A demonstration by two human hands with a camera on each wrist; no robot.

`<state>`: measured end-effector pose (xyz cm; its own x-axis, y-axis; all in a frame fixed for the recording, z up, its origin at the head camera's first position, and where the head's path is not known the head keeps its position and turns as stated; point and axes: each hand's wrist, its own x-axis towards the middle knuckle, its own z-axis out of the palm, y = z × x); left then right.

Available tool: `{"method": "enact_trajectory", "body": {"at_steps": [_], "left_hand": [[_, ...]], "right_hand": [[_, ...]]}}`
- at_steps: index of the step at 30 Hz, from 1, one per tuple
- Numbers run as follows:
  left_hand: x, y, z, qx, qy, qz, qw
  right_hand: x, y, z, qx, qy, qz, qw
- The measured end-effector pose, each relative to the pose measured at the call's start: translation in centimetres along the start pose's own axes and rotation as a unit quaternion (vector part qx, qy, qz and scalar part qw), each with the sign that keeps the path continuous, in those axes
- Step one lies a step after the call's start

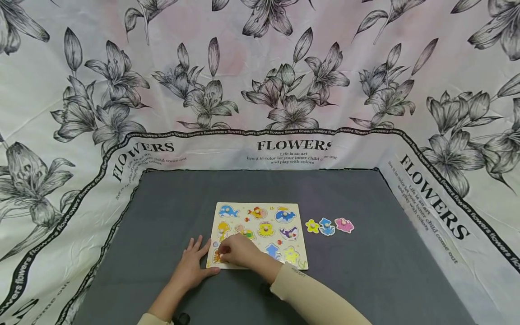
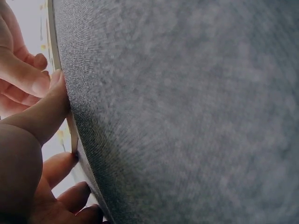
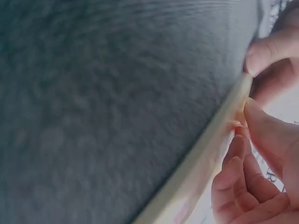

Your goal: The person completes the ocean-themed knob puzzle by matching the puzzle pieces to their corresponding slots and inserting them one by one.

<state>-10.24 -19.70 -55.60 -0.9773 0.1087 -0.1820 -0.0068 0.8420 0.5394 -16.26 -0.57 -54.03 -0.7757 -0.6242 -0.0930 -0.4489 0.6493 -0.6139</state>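
Observation:
A pale wooden peg puzzle board (image 1: 260, 211) with colourful sea animals lies on the grey cloth. My left hand (image 1: 191, 266) is at its left edge, fingers spread and fairly straight, the thumb touching the near left corner. Over the board's lower left reaches my right hand (image 1: 239, 250), its thumb and fingertips pinching an orange puzzle piece (image 1: 217, 256), mostly hidden by the fingers. In the right wrist view a bit of orange shows between thumb (image 3: 264, 126) and fingers, close to the board's surface. The left wrist view shows the left thumb (image 2: 56, 93) along the board's edge.
To the right of the board lie three loose pieces: a yellow star (image 1: 312, 226), a blue sea creature (image 1: 327, 227) and a pink one (image 1: 344, 225). A white flowered cloth (image 1: 292, 158) rises behind and along both sides of the grey surface (image 1: 183, 194).

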Motion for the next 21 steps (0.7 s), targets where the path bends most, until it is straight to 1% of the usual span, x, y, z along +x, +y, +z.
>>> {"method": "enact_trajectory", "body": {"at_steps": [3, 8, 12, 14, 16, 19, 21], "left_hand": [[0.0, 0.2, 0.1, 0.002, -0.003, -0.001, 1.0000], [-0.1, 0.3, 0.2, 0.002, -0.004, 0.002, 1.0000], [0.0, 0.3, 0.3, -0.001, -0.002, 0.006, 1.0000], [0.1, 0.4, 0.3, 0.000, -0.003, 0.007, 1.0000], [0.1, 0.5, 0.2, 0.001, -0.007, 0.005, 1.0000], [0.0, 0.4, 0.1, -0.003, -0.006, 0.005, 1.0000], [-0.1, 0.3, 0.2, -0.006, -0.004, 0.004, 1.0000]], "right_hand": [[-0.6, 0.8, -0.9, 0.039, 0.012, 0.008, 0.999], [-2.6, 2.3, -3.8, 0.100, 0.049, 0.042, 0.993], [-4.3, 3.8, -6.1, 0.119, 0.086, 0.051, 0.988], [-5.1, 4.6, -7.1, 0.121, 0.104, 0.052, 0.986], [-6.1, 5.4, -8.1, 0.126, 0.118, 0.062, 0.983], [-7.5, 6.9, -9.4, 0.132, 0.153, 0.072, 0.977], [-8.3, 7.9, -10.2, 0.139, 0.179, 0.086, 0.970]]}}
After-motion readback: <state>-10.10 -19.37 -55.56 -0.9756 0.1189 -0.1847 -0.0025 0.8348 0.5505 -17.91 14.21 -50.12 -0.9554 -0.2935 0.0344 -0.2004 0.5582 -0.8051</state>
